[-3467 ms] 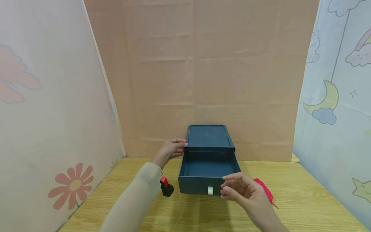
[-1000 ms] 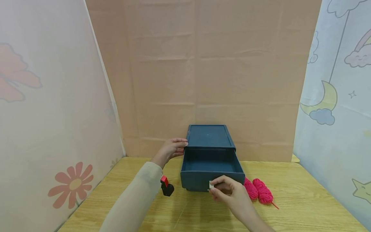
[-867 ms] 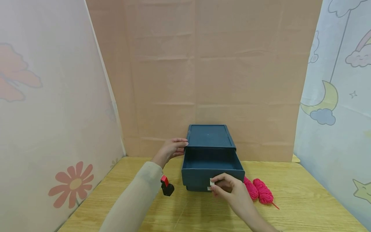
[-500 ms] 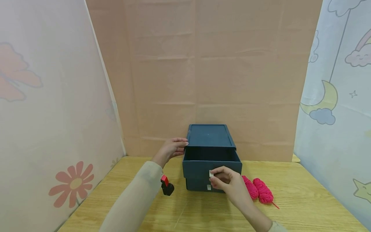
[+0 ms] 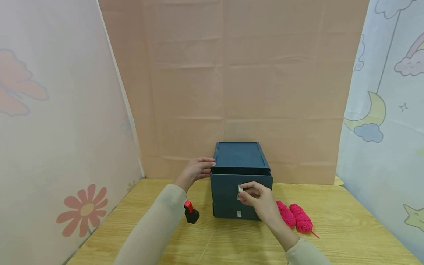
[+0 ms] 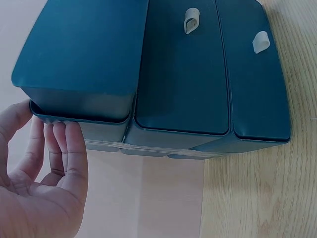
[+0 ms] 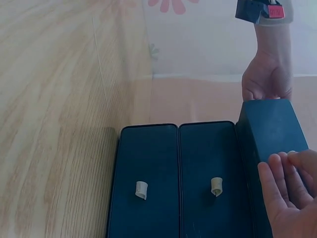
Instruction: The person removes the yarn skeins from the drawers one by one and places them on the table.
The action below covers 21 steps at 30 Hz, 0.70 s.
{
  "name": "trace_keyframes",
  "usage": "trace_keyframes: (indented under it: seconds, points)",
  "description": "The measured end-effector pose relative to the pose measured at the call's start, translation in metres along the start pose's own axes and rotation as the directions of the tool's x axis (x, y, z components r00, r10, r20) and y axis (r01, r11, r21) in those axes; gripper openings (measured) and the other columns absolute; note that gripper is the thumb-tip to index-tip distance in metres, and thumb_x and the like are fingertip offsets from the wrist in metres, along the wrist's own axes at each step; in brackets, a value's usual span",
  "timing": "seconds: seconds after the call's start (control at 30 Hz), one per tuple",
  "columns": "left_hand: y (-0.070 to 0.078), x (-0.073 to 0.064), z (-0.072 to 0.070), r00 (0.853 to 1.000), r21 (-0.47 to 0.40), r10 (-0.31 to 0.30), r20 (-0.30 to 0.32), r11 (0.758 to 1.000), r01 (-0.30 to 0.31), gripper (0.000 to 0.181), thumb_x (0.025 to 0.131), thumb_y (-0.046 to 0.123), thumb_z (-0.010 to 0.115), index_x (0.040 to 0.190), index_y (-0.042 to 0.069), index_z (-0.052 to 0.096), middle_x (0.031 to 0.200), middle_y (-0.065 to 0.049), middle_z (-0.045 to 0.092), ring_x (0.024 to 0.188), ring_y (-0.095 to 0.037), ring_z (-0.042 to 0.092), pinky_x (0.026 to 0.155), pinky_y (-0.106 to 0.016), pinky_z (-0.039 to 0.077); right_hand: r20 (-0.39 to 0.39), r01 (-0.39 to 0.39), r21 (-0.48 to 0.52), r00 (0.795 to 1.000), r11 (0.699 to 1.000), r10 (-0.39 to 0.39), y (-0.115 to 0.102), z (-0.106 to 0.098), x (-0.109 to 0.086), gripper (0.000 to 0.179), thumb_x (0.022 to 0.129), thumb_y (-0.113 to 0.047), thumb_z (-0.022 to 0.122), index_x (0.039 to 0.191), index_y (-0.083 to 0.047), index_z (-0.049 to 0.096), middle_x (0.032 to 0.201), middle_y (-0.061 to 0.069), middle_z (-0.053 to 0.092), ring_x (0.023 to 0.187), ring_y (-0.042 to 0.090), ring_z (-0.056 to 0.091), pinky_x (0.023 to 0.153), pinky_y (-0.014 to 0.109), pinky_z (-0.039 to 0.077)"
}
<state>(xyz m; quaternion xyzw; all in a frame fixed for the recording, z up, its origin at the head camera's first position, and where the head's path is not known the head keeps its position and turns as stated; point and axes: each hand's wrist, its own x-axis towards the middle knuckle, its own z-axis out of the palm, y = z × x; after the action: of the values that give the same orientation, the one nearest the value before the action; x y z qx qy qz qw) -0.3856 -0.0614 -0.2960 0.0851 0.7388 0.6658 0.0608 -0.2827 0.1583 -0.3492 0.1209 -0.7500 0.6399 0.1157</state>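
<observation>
A dark blue drawer cabinet (image 5: 238, 154) stands on the table with its top drawer (image 5: 225, 187) pulled slightly out. My right hand (image 5: 263, 204) pinches the white pull tab (image 5: 240, 188) on that drawer's front. That tab is hidden in the right wrist view, where the fingers (image 7: 292, 181) lie against the drawer. My left hand (image 5: 195, 171) rests against the cabinet's upper left edge. In the left wrist view its thumb is at the corner and its fingertips (image 6: 74, 134) touch the side. Two lower drawer fronts (image 7: 148, 163) are flush, each with a white tab (image 7: 216, 186).
Two pink yarn skeins (image 5: 301, 218) lie right of the cabinet. A black and red device (image 5: 191, 212) shows at my left sleeve. Behind the wooden table (image 5: 185, 246) rises a beige backdrop (image 5: 185, 92), with patterned sheets (image 5: 59, 154) at the sides.
My right hand took hold of the white tab, and the top drawer slid back from far out to a narrow gap. Both skeins came into view. The left hand stayed put.
</observation>
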Motion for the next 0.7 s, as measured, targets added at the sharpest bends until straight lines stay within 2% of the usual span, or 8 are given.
trace_keyframes:
  seconds: [0.13,0.27,0.43,0.7]
  points:
    - [0.002,0.0,0.001,1.0,-0.023,-0.012,-0.009,1.0,0.011,0.025,0.087,0.017,0.065,0.11,0.007,0.065,0.096,-0.009,0.063,0.076,-0.02,0.06,0.078,-0.032,0.053,-0.005,-0.003,0.018,1.0,1.0,0.003,0.002,0.0,0.008,0.022,0.084,-0.006,0.066,0.105,0.0,0.063,0.093,0.023,0.066,0.083,0.037,0.064,0.071,0.031,0.054]
    - [0.002,0.0,0.001,1.0,-0.038,-0.018,-0.006,0.999,0.017,0.025,0.087,0.016,0.065,0.11,0.006,0.064,0.094,-0.009,0.063,0.074,-0.019,0.059,0.082,-0.036,0.051,-0.019,0.004,0.013,1.0,1.0,-0.004,0.005,-0.001,0.016,0.022,0.084,-0.005,0.066,0.105,0.001,0.064,0.092,0.023,0.066,0.08,0.031,0.065,0.072,0.032,0.054]
    - [0.001,0.001,0.001,1.0,-0.038,-0.02,-0.002,0.999,0.02,0.025,0.087,0.016,0.065,0.109,0.006,0.064,0.092,-0.008,0.062,0.073,-0.019,0.058,0.087,-0.04,0.049,-0.034,-0.005,-0.001,0.999,1.0,0.005,0.007,0.0,0.023,0.022,0.084,-0.004,0.065,0.105,0.001,0.064,0.091,0.021,0.066,0.081,0.031,0.065,0.071,0.031,0.054]
    - [0.0,0.002,0.001,1.0,-0.033,-0.019,-0.015,0.999,0.019,0.024,0.087,0.016,0.065,0.108,0.006,0.064,0.089,-0.008,0.062,0.071,-0.019,0.058,0.081,-0.036,0.052,-0.057,-0.011,0.009,0.998,1.0,0.011,0.01,0.001,0.032,0.022,0.085,-0.002,0.065,0.106,0.0,0.064,0.09,0.02,0.067,0.078,0.024,0.066,0.07,0.031,0.054]
